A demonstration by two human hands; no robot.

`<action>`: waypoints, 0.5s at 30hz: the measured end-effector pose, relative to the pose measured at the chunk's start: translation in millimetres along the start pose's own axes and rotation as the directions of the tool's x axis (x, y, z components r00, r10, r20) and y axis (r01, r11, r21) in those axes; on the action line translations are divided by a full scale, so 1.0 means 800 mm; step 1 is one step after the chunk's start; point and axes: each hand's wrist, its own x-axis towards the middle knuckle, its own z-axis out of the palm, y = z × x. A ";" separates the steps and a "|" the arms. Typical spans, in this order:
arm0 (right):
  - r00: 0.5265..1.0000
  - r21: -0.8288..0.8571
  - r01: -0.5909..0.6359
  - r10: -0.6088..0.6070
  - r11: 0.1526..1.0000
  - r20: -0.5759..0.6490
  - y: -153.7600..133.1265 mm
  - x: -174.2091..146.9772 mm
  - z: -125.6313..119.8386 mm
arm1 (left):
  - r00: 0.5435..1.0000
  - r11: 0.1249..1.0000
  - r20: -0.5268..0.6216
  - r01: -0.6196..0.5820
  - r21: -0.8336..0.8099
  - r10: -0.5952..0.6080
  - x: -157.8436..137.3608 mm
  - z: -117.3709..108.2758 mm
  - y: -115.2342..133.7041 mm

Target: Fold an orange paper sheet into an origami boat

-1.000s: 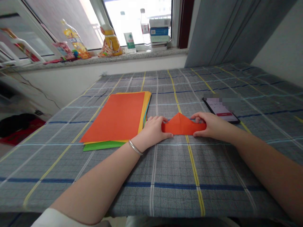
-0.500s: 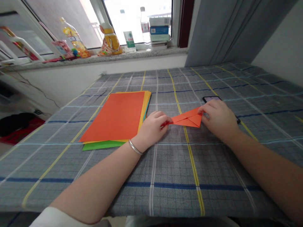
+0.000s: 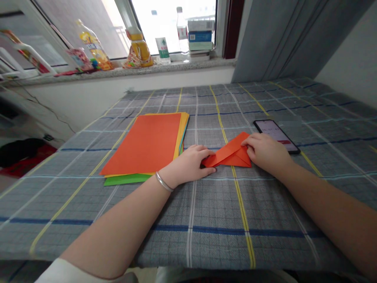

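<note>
A folded orange paper point(image 3: 231, 153) with layered, slanting flaps lies on the checked cloth between my hands. Its narrow left end is under the fingers of my left hand point(image 3: 191, 163), with the thumb along the lower edge; that grip is closed on it. The wide right end is held by my right hand point(image 3: 266, 151), thumb and fingers bent together at the edge. Close to my left wrist sits a stack of coloured paper point(image 3: 144, 143), orange on top, with yellow and green edges showing. Beyond my right hand rests a phone point(image 3: 275, 133) with its screen lit.
The grey checked tablecloth point(image 3: 118, 236) covers the table. Along the windowsill point(image 3: 176, 67) stand a juice bottle point(image 3: 94, 45), a yellow container point(image 3: 138, 47), a green-white tube point(image 3: 163, 49), a clear bottle point(image 3: 182, 31) and stacked boxes point(image 3: 200, 36). A grey curtain point(image 3: 273, 39) hangs at right.
The folded paper has been lowered and turned flatter, so more of its long upper flap shows. My left thumb has spread downward, and my right hand has shifted slightly, uncovering more of the phone.
</note>
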 end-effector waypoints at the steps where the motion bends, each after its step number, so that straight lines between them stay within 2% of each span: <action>1: 1.000 0.046 0.023 -0.022 0.999 -0.018 -0.004 -0.002 -0.003 | 1.000 1.000 0.001 0.002 0.007 -0.002 -0.001 0.000 0.002; 4: 0.984 0.262 0.175 -0.172 0.949 -0.036 -0.023 -0.009 -0.013 | 1.000 0.999 -0.025 0.014 0.035 -0.013 -0.001 0.004 0.007; 6: 0.956 0.311 0.283 -0.293 0.907 -0.014 -0.038 -0.013 -0.017 | 0.998 0.998 -0.056 0.037 0.055 -0.033 0.001 0.007 0.011; 11: 0.911 0.188 0.395 -0.410 0.899 0.048 -0.055 -0.014 -0.017 | 0.983 0.986 -0.072 0.167 -0.026 -0.168 0.007 0.005 0.023; 15: 0.890 0.114 0.450 -0.455 0.886 0.027 -0.052 -0.012 -0.013 | 0.946 0.938 -0.068 0.304 -0.166 -0.318 0.009 0.001 0.023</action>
